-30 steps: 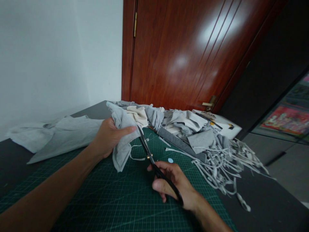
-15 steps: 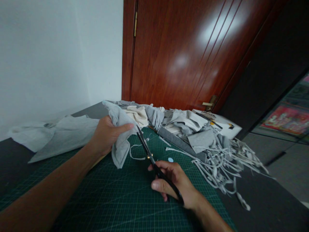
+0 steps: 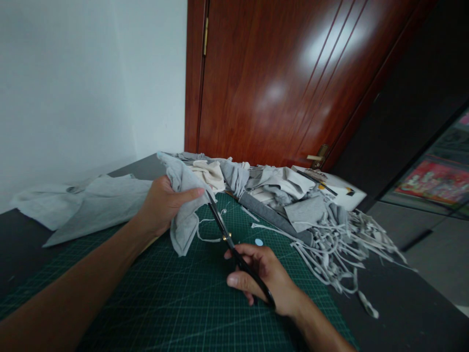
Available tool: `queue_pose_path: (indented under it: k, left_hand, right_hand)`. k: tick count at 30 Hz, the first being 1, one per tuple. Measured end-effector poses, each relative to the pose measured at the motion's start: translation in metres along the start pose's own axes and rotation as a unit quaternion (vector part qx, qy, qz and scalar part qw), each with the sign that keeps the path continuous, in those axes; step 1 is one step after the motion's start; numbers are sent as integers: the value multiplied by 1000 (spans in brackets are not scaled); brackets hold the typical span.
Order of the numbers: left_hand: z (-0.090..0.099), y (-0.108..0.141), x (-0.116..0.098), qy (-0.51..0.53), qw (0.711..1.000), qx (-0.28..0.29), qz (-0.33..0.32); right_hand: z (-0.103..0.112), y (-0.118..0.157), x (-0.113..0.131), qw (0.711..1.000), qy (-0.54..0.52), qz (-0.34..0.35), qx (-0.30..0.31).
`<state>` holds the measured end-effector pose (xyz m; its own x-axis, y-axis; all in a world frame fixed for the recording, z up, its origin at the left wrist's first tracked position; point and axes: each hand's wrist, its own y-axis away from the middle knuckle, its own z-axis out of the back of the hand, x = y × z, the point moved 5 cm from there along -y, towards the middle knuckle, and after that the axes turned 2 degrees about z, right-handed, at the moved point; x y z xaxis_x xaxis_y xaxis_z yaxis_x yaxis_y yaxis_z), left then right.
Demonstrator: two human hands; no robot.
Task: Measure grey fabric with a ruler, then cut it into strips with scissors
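Note:
My left hand [image 3: 163, 203] pinches a light grey cloth [image 3: 184, 222], its thumb lying along the top edge and the rest of the fabric hanging below. Black scissors [image 3: 226, 236] are in my right hand [image 3: 256, 274], fingers and thumb at the handles. The blades point up and left, with their tips at the right edge of the cloth beside my left thumb. Beneath both hands lies a green cutting mat [image 3: 176, 303]. A thin white cord [image 3: 208, 239] rests on the mat behind the scissors.
Grey and cream fabric pieces [image 3: 271, 183] are heaped at the back. Tangled grey strips [image 3: 333, 254] lie at right, near a white box [image 3: 348, 195]. Pale translucent sheets [image 3: 106, 200] spread at left. A small pale disc [image 3: 259, 242] sits on the mat. Behind stands a brown door [image 3: 264, 88].
My right hand and the scissors have shifted very slightly to the left, the blades a little closer together. The left hand with the cloth has barely moved.

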<state>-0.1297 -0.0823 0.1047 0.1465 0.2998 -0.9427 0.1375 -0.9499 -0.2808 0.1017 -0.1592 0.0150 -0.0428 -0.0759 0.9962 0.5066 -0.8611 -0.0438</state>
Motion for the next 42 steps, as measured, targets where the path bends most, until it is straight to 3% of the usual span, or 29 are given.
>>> queue_pose_path:
  k: [12,25,42]
  left_hand:
    - [1,1,-2,7,1000,-10,3]
    - [-5,3,-4,52,998,29,12]
    - [-7,8,-9,87,993,19,77]
  right_hand:
    - [-1,-1,-2,1000,6,8,7]
    - [-1,-1,-2,1000,4,11,3]
    - [-2,-1,-1,1000,10,3,6]
